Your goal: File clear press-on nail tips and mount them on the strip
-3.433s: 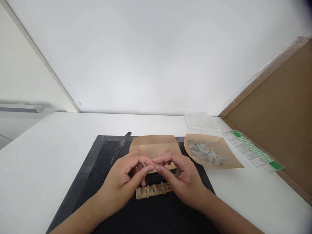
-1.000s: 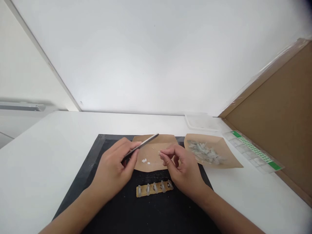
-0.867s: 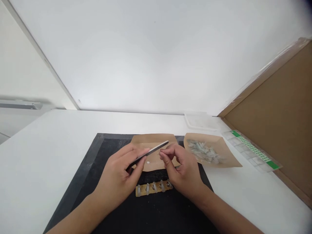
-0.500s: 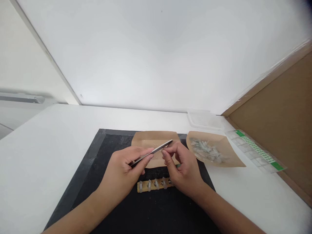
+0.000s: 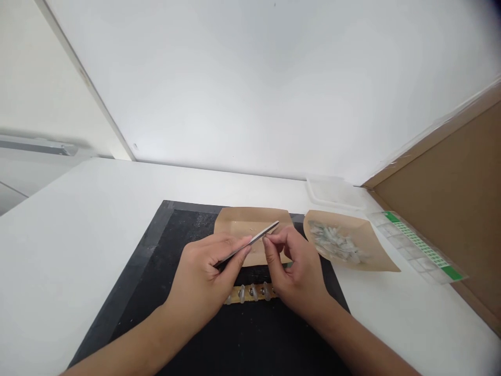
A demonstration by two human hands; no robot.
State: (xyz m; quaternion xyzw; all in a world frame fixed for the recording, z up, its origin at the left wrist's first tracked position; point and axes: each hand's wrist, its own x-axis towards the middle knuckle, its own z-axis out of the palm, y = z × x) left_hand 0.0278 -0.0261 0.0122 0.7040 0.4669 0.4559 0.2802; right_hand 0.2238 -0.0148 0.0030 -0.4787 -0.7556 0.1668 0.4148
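My left hand (image 5: 207, 269) grips a thin nail file (image 5: 264, 233), dark with a pale edge, slanting up to the right. My right hand (image 5: 297, 261) is closed in a pinch beside the file's far half; what lies between thumb and forefinger is too small to make out. Beneath both hands a yellowish strip (image 5: 247, 300) lies on the black mat, bearing a row of upright translucent pieces (image 5: 253, 291). Its ends are hidden by my hands. Just behind the fingers is a brown paper sheet (image 5: 235, 222) with tiny clear bits on it.
Right of the mat (image 5: 188, 222), another brown paper piece (image 5: 376, 256) carries a heap of clear nail tips (image 5: 338, 243). Farther right lies a clear compartment case (image 5: 425, 253) with a green label. A translucent tray (image 5: 332, 193) stands near the back wall; a brown panel (image 5: 454, 209) borders the right.
The view has shifted slightly, so the mat and papers sit a little farther right. Both hands keep their holds, and the file stays slanted beside the right fingertips.
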